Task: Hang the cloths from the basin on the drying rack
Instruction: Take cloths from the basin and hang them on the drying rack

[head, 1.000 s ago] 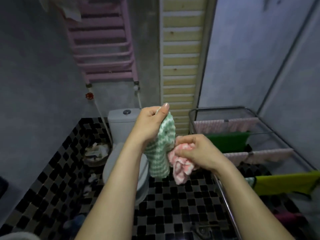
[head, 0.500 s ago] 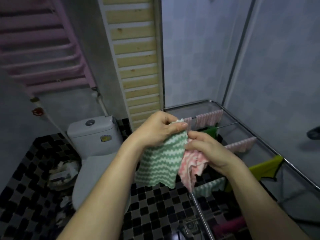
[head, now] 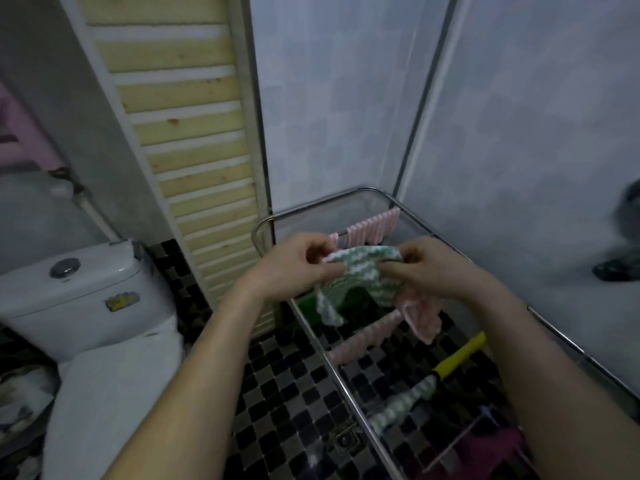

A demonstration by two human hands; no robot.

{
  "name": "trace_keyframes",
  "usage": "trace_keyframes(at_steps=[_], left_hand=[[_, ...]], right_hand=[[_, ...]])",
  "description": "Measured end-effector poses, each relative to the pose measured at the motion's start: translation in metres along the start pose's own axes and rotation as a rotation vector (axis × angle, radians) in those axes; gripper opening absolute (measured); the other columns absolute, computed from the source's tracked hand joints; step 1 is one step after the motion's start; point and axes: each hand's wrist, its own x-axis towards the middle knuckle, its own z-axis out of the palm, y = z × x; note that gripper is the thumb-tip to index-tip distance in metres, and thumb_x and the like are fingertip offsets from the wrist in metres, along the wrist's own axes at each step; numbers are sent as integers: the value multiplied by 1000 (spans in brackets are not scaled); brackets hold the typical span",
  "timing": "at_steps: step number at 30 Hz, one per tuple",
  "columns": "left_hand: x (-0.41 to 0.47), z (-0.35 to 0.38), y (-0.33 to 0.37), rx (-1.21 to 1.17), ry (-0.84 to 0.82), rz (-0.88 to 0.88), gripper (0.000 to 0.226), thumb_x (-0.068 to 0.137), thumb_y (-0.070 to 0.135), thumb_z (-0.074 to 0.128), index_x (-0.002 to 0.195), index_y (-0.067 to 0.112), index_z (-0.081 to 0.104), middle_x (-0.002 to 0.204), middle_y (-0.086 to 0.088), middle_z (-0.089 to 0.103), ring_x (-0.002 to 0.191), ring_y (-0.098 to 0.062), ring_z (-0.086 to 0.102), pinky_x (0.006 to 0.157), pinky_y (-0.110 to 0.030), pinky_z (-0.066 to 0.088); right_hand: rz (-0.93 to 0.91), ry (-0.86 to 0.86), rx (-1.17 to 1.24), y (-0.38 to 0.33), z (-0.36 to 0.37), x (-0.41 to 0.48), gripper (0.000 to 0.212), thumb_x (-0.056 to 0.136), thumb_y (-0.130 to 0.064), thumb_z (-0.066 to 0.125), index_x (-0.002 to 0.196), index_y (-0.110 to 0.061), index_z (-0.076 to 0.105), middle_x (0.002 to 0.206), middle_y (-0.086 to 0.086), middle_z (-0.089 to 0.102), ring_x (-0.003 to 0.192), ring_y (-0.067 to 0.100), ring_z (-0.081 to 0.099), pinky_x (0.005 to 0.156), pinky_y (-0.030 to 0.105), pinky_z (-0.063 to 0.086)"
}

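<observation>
Your left hand [head: 298, 268] and right hand [head: 438, 268] pinch the top edge of the green cloth [head: 356, 273] over the far end of the drying rack [head: 320, 203].

Right hand [head: 440, 268] joined left hand [head: 294, 265] on green cloth [head: 360, 268], stretched flat over drying rack [head: 342, 382].

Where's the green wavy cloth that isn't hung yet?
Mid-picture in the head view, the green cloth is held stretched between the left hand and right hand, over the drying rack's far end.
</observation>
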Motion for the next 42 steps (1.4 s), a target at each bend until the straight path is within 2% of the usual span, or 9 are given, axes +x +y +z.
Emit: trace_keyframes(at_steps=[6,10,14,18,21,26,29,36,42], left_hand=[[47,11,6,-216,-145,27,24,98,9,53,113,20,68,102,15,69,88,11,62,75,-7,46],[81,28,10,-198,-217,-24,28,97,10,53,123,13,66,116,2,68,103,-5,63,89,-16,46],[110,57,24,-98,-298,6,28,96,13,56,122,17,67,119,4,67,108,-4,60,94,-17,44],[136,90,28,36,-237,37,26,91,12,62,114,22,71,116,4,70,106,-5,63,100,-27,47],[149,98,21,149,-93,58,30,83,5,65,105,23,74,91,7,71,89,-10,64,81,-25,50],[165,114,5,305,-16,12,33,81,3,60,105,24,71,81,12,60,84,-13,58,66,-20,38],[181,129,-19,275,-46,-36,25,86,9,59,107,18,71,104,0,70,98,-18,63,78,-27,47],[206,148,-48,118,15,-64,17,96,29,54,99,19,67,93,0,69,83,-16,62,74,-32,51],[231,149,-72,-61,-4,-160,10,95,22,57,92,27,65,86,11,64,78,-9,61,73,-29,52]], right_hand=[[160,-188,431,29,-27,5,44,83,-52,58,108,-20,73,106,-2,74,104,14,67,96,39,48],[192,-28,360,60,-46,6,37,79,-48,64,112,-31,71,106,-10,72,108,11,64,91,26,48],[110,-217,256,62,-51,12,58,80,-31,76,131,-45,53,124,-22,58,106,0,60,93,23,46],[106,-106,117,91,-43,30,11,81,-22,74,89,-28,72,78,-11,72,70,-5,63,69,23,53],[195,44,26,116,-46,39,21,84,-14,70,64,-14,63,46,-4,50,38,-1,43,41,13,35],[355,189,-80,159,-45,62,19,82,-18,62,93,-11,76,78,15,71,70,22,65,62,32,49],[422,267,-47,178,-46,78,19,85,-11,59,95,-13,75,75,9,66,59,16,55,56,25,40],[615,555,518,208,-49,109,9,87,-5,63,92,-7,71,44,-8,59,36,0,50,40,12,41],[656,526,602,229,-47,139,9,85,1,64,82,-7,68,37,-9,57,33,-1,51,39,11,44]])
